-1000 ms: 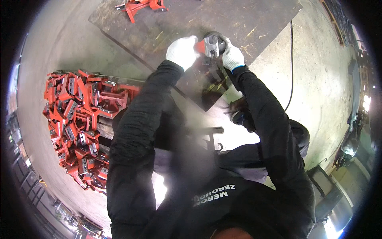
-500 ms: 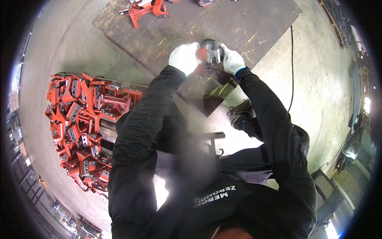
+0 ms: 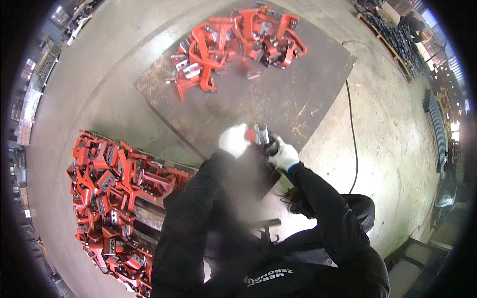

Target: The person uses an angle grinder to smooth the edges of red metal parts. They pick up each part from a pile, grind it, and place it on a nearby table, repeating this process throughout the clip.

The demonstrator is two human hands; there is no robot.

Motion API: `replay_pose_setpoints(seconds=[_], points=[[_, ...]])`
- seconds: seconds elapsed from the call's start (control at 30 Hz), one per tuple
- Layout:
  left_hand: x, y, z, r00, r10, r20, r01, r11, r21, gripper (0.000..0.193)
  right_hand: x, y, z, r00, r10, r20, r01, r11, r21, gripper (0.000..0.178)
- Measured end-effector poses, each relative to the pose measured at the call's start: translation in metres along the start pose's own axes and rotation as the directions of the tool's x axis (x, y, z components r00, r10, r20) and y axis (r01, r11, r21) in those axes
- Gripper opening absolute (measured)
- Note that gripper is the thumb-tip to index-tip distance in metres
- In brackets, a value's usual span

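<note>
- The left hand, in a white glove, is closing its grip on a small red bracket, holding it above the near edge of a dark plate lying on the floor.
- The bracket is sitting between both hands; its grey metal end is pointing up and away from the person, but its long axis is hard to make out, since the fingers are covering its lower part.
- The right hand, also gloved, is wrapping shut around a dark tool just beside the bracket; the tool's shape is mostly hidden.
- A heap of red brackets is lying on the plate's far side.
- A second heap is lying at the person's left, partly hidden by the black sleeve.
- A black cable is running across the floor on the right.
</note>
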State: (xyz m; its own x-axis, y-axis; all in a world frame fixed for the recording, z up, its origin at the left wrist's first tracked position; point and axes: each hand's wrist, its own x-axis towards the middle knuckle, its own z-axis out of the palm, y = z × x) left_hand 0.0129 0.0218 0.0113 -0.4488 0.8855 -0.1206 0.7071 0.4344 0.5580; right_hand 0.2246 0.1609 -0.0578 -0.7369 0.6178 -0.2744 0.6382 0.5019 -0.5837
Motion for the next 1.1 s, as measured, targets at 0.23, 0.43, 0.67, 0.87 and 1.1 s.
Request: replay_pose_setpoints(seconds=[0.23,0.43,0.67,0.87,1.1], points=[[0.0,-0.008,0.005,1.0,-0.008,-0.008,0.008,1.0,0.021,0.065,-0.023,-0.005,-0.069,0.964,0.25,-0.088,-0.221,0.941,0.257,0.094],[0.008,0.0,-0.001,0.995,-0.008,0.099,0.0,0.997,0.078,0.064,-0.044,-0.033,-0.203,0.854,0.516,-0.075,-0.154,0.387,0.909,0.052],[0.043,0.063,0.014,0.991,0.066,0.114,-0.087,0.978,0.187,0.052,-0.096,-0.009,-0.274,0.739,0.624,-0.254,0.121,0.248,0.961,0.047],[0.156,0.09,0.051,0.989,0.113,-0.093,-0.11,0.993,0.041,0.038,-0.109,0.012,-0.292,0.717,0.664,-0.212,0.17,0.129,0.977,0.054],[0.283,0.219,0.047,0.893,-0.016,-0.45,-0.183,0.9,-0.396,0.043,-0.113,0.007,-0.311,0.719,0.642,-0.267,0.245,0.126,0.961,0.064]])
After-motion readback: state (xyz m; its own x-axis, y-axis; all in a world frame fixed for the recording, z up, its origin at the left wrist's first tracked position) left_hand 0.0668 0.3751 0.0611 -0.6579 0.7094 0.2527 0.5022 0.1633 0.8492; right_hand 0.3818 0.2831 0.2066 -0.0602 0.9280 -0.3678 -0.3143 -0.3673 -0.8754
